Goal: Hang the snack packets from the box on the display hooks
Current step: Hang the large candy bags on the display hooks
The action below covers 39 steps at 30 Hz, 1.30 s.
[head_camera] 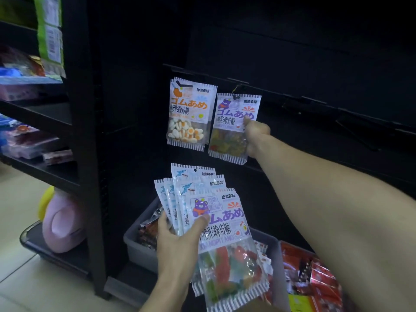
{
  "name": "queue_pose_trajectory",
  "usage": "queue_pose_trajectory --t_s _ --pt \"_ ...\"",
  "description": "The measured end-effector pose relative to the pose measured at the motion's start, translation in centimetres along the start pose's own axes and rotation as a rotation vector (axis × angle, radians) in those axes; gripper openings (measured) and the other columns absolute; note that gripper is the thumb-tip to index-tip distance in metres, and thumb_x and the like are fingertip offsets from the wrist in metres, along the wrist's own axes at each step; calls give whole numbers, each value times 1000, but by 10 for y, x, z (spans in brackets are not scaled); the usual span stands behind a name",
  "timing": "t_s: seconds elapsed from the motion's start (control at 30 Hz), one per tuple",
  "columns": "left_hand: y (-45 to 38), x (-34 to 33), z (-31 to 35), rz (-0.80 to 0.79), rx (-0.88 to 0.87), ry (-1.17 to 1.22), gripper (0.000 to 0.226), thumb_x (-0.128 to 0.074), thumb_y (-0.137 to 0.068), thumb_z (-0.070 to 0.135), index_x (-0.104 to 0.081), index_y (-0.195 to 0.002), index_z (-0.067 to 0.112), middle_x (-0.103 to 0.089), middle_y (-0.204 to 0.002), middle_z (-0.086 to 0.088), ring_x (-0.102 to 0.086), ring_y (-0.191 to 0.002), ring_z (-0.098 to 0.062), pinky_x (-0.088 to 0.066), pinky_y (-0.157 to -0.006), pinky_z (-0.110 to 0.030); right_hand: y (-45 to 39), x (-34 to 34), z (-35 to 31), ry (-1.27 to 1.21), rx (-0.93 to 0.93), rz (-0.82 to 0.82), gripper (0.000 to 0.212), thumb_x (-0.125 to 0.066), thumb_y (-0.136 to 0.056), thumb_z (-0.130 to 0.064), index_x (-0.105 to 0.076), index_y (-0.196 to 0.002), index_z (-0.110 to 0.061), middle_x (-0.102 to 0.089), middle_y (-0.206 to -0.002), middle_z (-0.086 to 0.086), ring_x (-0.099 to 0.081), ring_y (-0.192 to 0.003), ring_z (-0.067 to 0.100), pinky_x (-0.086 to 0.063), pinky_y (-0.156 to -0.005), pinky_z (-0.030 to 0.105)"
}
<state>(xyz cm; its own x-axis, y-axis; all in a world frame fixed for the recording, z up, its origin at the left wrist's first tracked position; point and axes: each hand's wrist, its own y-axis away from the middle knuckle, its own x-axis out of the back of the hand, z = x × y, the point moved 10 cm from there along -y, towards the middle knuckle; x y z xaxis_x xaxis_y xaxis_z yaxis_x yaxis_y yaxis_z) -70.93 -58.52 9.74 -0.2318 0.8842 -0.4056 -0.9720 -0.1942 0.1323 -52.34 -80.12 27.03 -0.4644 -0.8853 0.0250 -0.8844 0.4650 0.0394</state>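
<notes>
Right hand (255, 134) pinching bear packet (234, 127) on hook, left hand (177, 242) gripping packet fan (202, 212), grey box (137, 244) below

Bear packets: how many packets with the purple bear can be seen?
2. One bear packet hangs on a hook, held by the right hand. The other bear packet fronts the fan in the left hand. More may be hidden behind.

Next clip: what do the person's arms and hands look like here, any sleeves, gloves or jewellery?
Both forearms are bare, with no sleeves in view. The left hand and right hand wear no gloves; no rings, watch or wristband show.
</notes>
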Motion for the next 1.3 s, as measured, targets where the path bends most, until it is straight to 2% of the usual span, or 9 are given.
queue_pose_trajectory --t_s 0.13,0.23,0.37,0.47,0.63,0.83,0.93,1.17,1.3 --pt "-3 4 0 24 -11 -8 120 -89 -52 62 -37 -158 39 -67 -137 10 -66 -122 -20 -44 -115 -57 -13 2 -4 66 -2 -24 24 -63 -105 -32 -70 -98 -10 -79 -91 8 -78 -79 26 -66 -75 42" --pt "-3 5 -6 8 -20 8 97 -91 -75 42 -40 -157 34 -68 -118 19 -65 -101 -2 -47 -98 -41 -13 9 3 127 18 -21 18 -65 -103 -29 -70 -94 -15 -78 -100 7 -74 -81 21 -59 -69 33" --pt "1 4 -11 26 28 -28 69 -88 -81 38 -51 -139 35 -73 -115 12 -73 -97 -11 -56 -86 -38 17 29 32 262 111 -67 17 -75 -96 -36 -72 -104 -21 -73 -110 2 -68 -100 20 -58 -94 37" --pt "12 4 -10 53 69 -27 72 -91 -76 38 -55 -138 36 -78 -113 9 -79 -97 -20 -60 -95 -55 75 45 76 250 124 -235 22 -78 -93 -40 -71 -104 -23 -76 -107 1 -72 -100 21 -57 -89 36" --pt "25 -3 -13 57 89 -24 105 -95 -48 65 -53 -141 40 -77 -123 7 -77 -108 -27 -58 -100 -57 160 81 135 154 39 -369 50 -85 -78 -42 -70 -121 -20 -80 -111 3 -78 -100 24 -62 -92 46" --pt "31 -3 -21 77 101 -50 111 -97 -45 68 -53 -142 38 -77 -123 6 -77 -108 -26 -59 -100 -56 188 92 161 121 54 -465 76 -93 -63 -28 -63 -132 -21 -78 -121 -1 -77 -107 19 -61 -90 40" --pt "34 -9 -17 43 69 -91 97 -93 -51 64 -56 -136 38 -80 -116 7 -80 -99 -22 -62 -94 -54 183 101 167 108 58 -426 74 -93 -64 -20 -62 -130 -18 -79 -117 0 -78 -104 23 -61 -94 48" --pt "30 -13 -22 14 12 -209 125 -71 -43 100 -44 -151 43 -71 -136 7 -71 -121 -24 -56 -104 -57 174 125 179 -12 56 -243 55 -85 -82 -11 -57 -129 -17 -81 -107 5 -80 -94 23 -64 -78 37" --pt "20 -9 -44 7 32 -248 121 -84 -40 93 -42 -147 56 -63 -148 6 -66 -129 -30 -52 -107 -61 170 141 186 -114 31 -125 59 -84 -84 -19 -54 -134 -20 -82 -105 4 -80 -95 21 -62 -80 41"
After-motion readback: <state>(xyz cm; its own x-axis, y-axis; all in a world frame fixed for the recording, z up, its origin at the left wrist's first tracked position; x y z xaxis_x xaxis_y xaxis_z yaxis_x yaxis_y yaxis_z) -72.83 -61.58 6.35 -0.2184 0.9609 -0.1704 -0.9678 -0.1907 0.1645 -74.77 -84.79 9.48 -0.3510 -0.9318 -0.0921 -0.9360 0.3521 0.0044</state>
